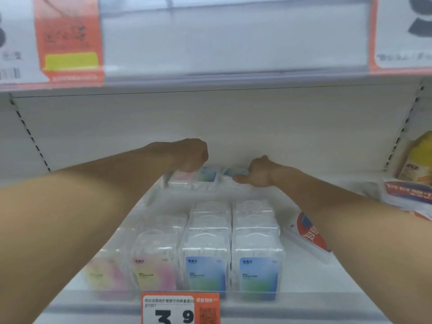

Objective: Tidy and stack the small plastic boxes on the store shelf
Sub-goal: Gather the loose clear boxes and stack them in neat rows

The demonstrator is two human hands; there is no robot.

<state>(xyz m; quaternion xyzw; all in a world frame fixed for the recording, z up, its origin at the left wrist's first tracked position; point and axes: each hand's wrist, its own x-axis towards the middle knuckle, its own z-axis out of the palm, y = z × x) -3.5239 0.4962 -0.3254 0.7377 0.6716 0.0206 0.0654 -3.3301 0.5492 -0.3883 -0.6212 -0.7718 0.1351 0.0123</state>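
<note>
Boxes (pixel 207 175) sit in a row at the back of the shelf (pixel 304 277), between the two hands. The left hand (pixel 190 155) is curled over the pink one; the right hand (pixel 256 175) presses flat on the rightmost. More boxes stand nearer the front.

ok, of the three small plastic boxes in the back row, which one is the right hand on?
The rightmost clear plastic box with the blue-green label: the right hand rests on its right end. The middle blue-labelled box is untouched; the pink-labelled one lies under the left hand.
</note>
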